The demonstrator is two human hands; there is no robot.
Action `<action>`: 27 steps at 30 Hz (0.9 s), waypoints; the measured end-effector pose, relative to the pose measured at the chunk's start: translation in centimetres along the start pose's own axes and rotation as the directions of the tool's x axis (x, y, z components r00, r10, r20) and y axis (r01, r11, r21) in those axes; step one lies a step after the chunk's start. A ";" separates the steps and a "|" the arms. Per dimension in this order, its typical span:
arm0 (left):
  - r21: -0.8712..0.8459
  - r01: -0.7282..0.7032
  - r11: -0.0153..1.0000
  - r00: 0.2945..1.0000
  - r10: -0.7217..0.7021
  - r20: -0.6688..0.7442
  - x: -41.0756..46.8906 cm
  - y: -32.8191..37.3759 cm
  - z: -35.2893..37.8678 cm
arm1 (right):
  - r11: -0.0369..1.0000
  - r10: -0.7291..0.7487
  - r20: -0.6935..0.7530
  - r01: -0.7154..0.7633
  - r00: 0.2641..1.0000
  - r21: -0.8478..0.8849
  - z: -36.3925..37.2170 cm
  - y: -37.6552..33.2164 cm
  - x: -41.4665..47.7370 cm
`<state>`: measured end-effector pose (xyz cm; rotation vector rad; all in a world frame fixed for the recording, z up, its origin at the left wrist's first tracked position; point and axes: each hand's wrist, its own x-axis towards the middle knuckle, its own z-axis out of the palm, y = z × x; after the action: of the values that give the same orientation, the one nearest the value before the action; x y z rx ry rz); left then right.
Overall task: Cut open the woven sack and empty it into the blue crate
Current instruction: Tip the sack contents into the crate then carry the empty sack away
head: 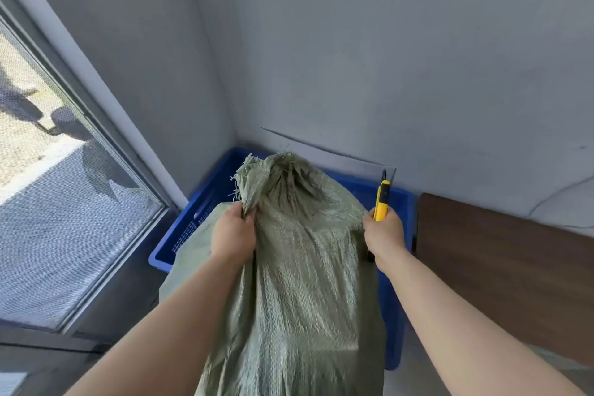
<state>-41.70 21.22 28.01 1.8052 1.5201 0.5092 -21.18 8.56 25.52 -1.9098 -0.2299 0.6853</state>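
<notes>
A grey-green woven sack stands in front of me, its gathered, frayed top leaning over the blue crate in the room's corner. My left hand grips a bunch of the sack's fabric near its left top. My right hand pinches the sack's right edge and also holds a yellow utility knife, which points up and away. The sack hides most of the crate's inside, so I cannot see any contents.
Grey walls meet in a corner right behind the crate. A tall window with a dark frame fills the left side. A brown wooden surface lies to the right of the crate.
</notes>
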 end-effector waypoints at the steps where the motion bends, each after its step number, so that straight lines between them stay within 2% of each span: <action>1: 0.000 -0.006 1.000 1.000 0.006 0.007 0.4 0.0 0.3 | 1.000 -0.001 0.014 0.001 1.000 -0.005 0.1 0.0 0.1; 8: -0.025 0.051 0.998 0.995 -0.049 0.084 3.2 -0.5 2.5 | 0.994 0.015 0.185 0.005 0.983 -0.109 -0.1 0.7 -1.3; 16: 0.025 0.065 0.998 0.983 -0.068 0.172 6.1 -1.2 3.3 | 0.966 0.180 0.346 -0.099 0.921 -0.238 -1.7 1.7 -3.5; 22: 0.083 0.059 0.995 0.977 -0.075 0.199 7.2 -1.8 3.2 | 0.926 0.268 0.389 -0.124 0.881 -0.356 -1.6 2.6 -7.2; 27: 0.071 0.065 0.995 0.978 -0.078 0.196 6.9 -2.3 2.3 | 0.953 0.219 0.293 -0.140 0.931 -0.268 -0.8 3.6 -7.8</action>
<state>-40.05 27.40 23.79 1.7849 1.4718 0.2394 -27.65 2.84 25.33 -2.0623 -0.3585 1.1403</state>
